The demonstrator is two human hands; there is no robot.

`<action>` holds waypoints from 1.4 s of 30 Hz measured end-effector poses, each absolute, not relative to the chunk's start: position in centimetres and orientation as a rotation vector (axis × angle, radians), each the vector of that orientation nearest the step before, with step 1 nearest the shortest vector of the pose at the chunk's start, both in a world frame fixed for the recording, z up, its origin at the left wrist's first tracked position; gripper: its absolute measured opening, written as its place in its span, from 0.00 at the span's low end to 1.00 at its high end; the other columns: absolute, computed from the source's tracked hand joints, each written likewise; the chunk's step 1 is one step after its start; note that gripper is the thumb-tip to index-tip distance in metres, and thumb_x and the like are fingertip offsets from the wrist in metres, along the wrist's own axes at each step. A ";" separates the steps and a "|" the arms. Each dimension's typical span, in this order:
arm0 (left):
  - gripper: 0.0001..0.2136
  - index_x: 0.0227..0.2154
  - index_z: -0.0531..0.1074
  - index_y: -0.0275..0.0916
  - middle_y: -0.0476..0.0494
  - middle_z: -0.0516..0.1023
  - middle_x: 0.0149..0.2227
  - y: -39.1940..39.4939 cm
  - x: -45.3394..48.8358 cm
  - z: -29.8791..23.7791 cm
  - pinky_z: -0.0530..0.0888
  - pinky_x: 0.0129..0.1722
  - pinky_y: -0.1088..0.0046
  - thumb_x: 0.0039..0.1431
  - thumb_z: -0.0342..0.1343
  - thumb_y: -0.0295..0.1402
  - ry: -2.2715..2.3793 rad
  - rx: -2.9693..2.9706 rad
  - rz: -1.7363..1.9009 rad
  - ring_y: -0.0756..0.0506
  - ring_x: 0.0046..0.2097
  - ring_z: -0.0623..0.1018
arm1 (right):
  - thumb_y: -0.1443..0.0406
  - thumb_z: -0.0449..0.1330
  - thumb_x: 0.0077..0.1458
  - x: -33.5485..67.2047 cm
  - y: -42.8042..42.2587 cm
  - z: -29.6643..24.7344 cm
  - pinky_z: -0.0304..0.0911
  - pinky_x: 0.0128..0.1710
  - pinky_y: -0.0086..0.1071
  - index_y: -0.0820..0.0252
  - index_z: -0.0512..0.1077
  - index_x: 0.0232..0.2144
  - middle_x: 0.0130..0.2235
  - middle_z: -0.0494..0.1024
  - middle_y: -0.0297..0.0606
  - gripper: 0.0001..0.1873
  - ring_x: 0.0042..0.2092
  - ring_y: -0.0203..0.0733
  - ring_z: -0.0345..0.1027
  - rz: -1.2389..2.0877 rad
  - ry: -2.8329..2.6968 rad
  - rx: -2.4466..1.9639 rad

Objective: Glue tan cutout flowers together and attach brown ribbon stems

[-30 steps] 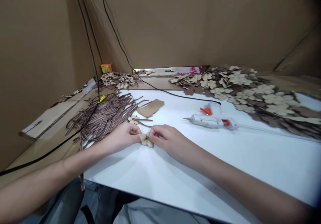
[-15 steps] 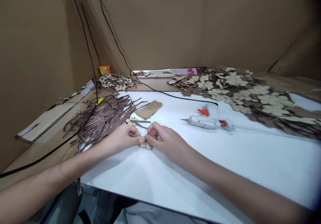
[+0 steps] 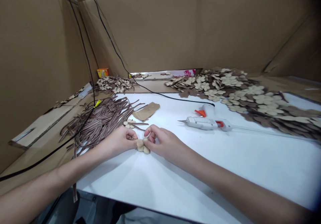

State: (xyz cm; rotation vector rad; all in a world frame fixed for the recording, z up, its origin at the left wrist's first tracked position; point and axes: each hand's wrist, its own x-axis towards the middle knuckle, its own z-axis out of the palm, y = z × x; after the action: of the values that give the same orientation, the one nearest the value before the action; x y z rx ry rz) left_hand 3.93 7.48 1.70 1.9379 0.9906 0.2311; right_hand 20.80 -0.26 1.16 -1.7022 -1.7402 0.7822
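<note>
step: pinching a tan cutout flower [image 3: 142, 146], apparently mid-assembly | left hand [image 3: 119, 141], right hand [image 3: 160, 141]: narrow, fingertips holding it | spot: on white tabletop [image 3: 225, 170] | next: seems to need steady grip, hot glue gun [image 3: 207, 123] near

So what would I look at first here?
Big heaps of cut-out flower shapes fill the back right, behind a white glue gun. A pile of brown striped strips lies left, and in the middle the left hand and right hand pinch a small flower.
</note>
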 end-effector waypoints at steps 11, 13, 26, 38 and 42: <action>0.16 0.17 0.64 0.38 0.57 0.57 0.12 8.4 3.3 2.4 0.47 0.14 0.77 0.53 0.52 0.44 1.005 1.873 0.062 0.55 0.13 0.53 | 0.64 0.53 0.50 20.6 -0.2 0.6 0.51 0.28 0.28 0.53 0.66 0.32 0.25 0.68 0.27 0.05 0.31 0.36 0.61 0.677 -1.769 -1.703; 0.18 0.19 0.64 0.39 0.56 0.59 0.13 8.4 3.2 2.9 0.48 0.13 0.76 0.56 0.47 0.46 1.042 1.899 0.004 0.54 0.12 0.54 | 0.64 0.54 0.50 20.6 -0.1 0.5 0.50 0.28 0.28 0.54 0.66 0.32 0.25 0.68 0.27 0.04 0.31 0.36 0.61 0.658 -1.771 -1.696; 0.08 0.29 0.70 0.39 0.52 0.72 0.27 7.2 4.6 3.7 0.59 0.24 0.78 0.50 0.54 0.39 1.030 2.355 0.042 0.50 0.26 0.67 | 0.66 0.55 0.55 20.0 -0.9 1.1 0.56 0.42 0.35 0.62 0.70 0.33 0.39 0.69 0.41 0.05 0.42 0.44 0.63 0.479 -1.943 -1.809; 0.09 0.29 0.74 0.35 0.50 0.73 0.26 6.5 4.9 3.3 0.60 0.26 0.77 0.51 0.52 0.34 0.955 2.240 0.171 0.50 0.27 0.65 | 0.68 0.53 0.57 20.6 -1.1 1.0 0.55 0.43 0.37 0.61 0.68 0.30 0.36 0.69 0.40 0.05 0.42 0.44 0.61 0.608 -1.835 -1.630; 0.08 0.29 0.72 0.35 0.48 0.75 0.29 5.7 5.1 3.4 0.63 0.29 0.77 0.51 0.52 0.34 0.940 2.170 0.316 0.49 0.31 0.69 | 0.66 0.53 0.57 21.1 -1.0 0.8 0.57 0.42 0.36 0.60 0.68 0.29 0.36 0.69 0.38 0.06 0.40 0.42 0.62 0.670 -1.753 -1.565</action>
State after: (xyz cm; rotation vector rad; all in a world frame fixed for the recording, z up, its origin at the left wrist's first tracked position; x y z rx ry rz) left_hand 5.13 5.68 3.40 2.1698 0.9398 0.3159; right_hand 21.09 -1.03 0.83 -1.5650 -1.7527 0.6698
